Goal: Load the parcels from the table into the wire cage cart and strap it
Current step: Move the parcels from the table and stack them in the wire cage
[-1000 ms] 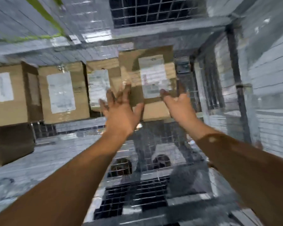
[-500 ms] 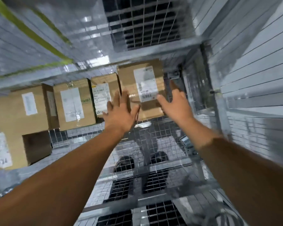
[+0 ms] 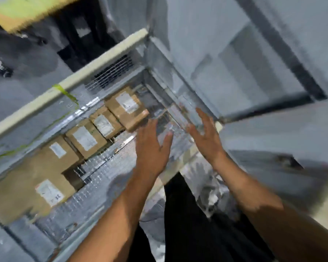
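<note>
Holding nothing, your left hand (image 3: pixel 151 148) and right hand (image 3: pixel 206 137) hover with fingers spread; the nearest parcel (image 3: pixel 128 108) sits inside the wire cage cart (image 3: pixel 106 167), just beyond your nearer left hand.

Both bare forearms are stretched forward side by side. The left hand (image 3: pixel 151 148) is held flat, its fingers straight and together. The right hand (image 3: pixel 206 135) is raised with fingers spread, nothing being gripped.
</note>
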`<move>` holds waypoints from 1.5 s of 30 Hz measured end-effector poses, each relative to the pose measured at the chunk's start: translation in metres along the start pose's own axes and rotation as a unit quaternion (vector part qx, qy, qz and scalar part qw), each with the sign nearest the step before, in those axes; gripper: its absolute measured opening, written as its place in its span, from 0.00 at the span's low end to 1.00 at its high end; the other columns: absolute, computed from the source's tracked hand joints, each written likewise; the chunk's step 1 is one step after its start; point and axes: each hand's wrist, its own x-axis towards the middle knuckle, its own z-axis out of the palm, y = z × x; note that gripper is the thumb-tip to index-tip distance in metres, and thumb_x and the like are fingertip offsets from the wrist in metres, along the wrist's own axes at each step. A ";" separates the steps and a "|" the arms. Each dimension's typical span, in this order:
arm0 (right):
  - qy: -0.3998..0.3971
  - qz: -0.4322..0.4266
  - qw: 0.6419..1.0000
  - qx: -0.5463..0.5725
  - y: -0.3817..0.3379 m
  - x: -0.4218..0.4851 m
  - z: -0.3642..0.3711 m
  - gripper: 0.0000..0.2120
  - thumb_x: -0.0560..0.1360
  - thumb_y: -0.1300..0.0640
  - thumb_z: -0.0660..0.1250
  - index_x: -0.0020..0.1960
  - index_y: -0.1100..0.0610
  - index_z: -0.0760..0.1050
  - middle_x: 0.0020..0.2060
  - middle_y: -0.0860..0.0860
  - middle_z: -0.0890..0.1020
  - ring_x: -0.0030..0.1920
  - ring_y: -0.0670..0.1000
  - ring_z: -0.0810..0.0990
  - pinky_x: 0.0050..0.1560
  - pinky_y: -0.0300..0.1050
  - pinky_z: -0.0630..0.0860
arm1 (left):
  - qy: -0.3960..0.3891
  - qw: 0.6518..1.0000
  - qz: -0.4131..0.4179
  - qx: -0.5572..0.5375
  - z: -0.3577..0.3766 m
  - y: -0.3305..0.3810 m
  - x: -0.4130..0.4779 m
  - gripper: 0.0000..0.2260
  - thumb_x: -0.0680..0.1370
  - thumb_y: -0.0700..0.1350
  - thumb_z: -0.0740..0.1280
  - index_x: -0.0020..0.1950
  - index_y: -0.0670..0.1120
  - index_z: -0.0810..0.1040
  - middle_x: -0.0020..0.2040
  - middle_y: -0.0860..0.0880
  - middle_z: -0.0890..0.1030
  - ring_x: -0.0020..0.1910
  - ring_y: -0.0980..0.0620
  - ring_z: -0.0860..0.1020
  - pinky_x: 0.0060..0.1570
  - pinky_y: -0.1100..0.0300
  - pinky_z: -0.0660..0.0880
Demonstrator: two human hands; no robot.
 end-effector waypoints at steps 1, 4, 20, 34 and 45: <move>0.044 0.008 0.999 -0.002 -0.001 -0.028 -0.018 0.28 0.81 0.54 0.70 0.78 0.60 0.67 0.74 0.56 0.72 0.76 0.57 0.69 0.77 0.46 0.61 | -0.009 0.999 0.036 0.025 -0.003 0.011 -0.018 0.31 0.83 0.62 0.58 0.83 0.49 0.60 0.83 0.48 0.59 0.83 0.44 0.55 0.80 0.44 0.54; 0.135 0.075 0.988 0.027 -0.005 -0.121 -0.061 0.28 0.82 0.50 0.69 0.80 0.51 0.65 0.73 0.48 0.69 0.75 0.50 0.67 0.77 0.47 0.64 | -0.055 0.983 0.150 0.095 -0.011 0.039 -0.073 0.33 0.83 0.65 0.56 0.84 0.50 0.59 0.84 0.48 0.57 0.83 0.43 0.52 0.81 0.44 0.48; 0.616 0.274 0.732 0.097 0.033 -0.595 -0.149 0.29 0.81 0.48 0.69 0.79 0.50 0.66 0.74 0.46 0.70 0.75 0.43 0.63 0.78 0.47 0.60 | -0.390 0.752 0.502 0.173 0.112 0.142 -0.402 0.36 0.80 0.68 0.55 0.83 0.48 0.61 0.84 0.48 0.59 0.83 0.43 0.53 0.81 0.44 0.52; 0.677 0.334 0.610 0.239 0.057 -0.815 -0.084 0.33 0.75 0.32 0.63 0.78 0.35 0.62 0.78 0.42 0.65 0.76 0.47 0.65 0.70 0.50 0.67 | -0.476 0.706 0.508 0.129 0.152 0.093 -0.613 0.29 0.82 0.63 0.62 0.81 0.53 0.62 0.79 0.52 0.64 0.78 0.52 0.63 0.71 0.55 0.61; 0.626 0.371 0.652 0.215 0.126 -0.764 -0.171 0.31 0.80 0.36 0.64 0.80 0.43 0.63 0.79 0.46 0.66 0.78 0.50 0.64 0.71 0.49 0.65 | -0.485 0.790 0.356 0.119 0.259 0.136 -0.574 0.32 0.81 0.62 0.64 0.81 0.52 0.60 0.78 0.48 0.65 0.67 0.51 0.71 0.63 0.52 0.68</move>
